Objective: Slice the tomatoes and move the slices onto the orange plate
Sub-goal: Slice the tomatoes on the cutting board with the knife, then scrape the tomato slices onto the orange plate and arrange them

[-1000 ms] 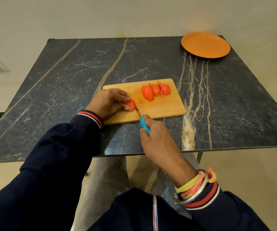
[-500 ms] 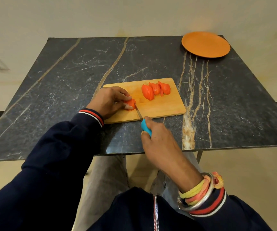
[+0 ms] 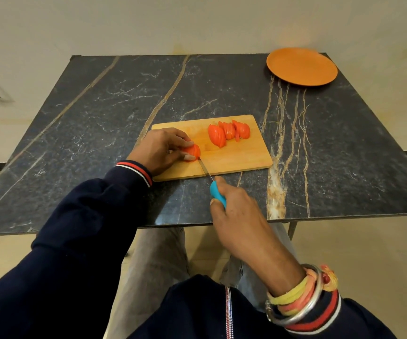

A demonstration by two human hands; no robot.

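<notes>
A tomato piece (image 3: 192, 152) is being pinned to the cutting board (image 3: 236, 165), just left of centre frame, by the curled fingers of the left hand (image 3: 159, 149). The blue-handled knife (image 3: 217, 193) is being gripped by the right hand (image 3: 236, 211), its blade being set against the piece's right face. Fingertips are probably best being kept tucked while thin, even strokes are being drawn. Cut slices (image 3: 229, 133) are lying mid-board; the orange plate (image 3: 301, 67) is sitting bare, upper right.

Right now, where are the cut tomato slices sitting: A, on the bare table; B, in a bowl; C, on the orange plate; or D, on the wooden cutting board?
D: the tomato slices lie on the cutting board, and the orange plate holds nothing.
</notes>
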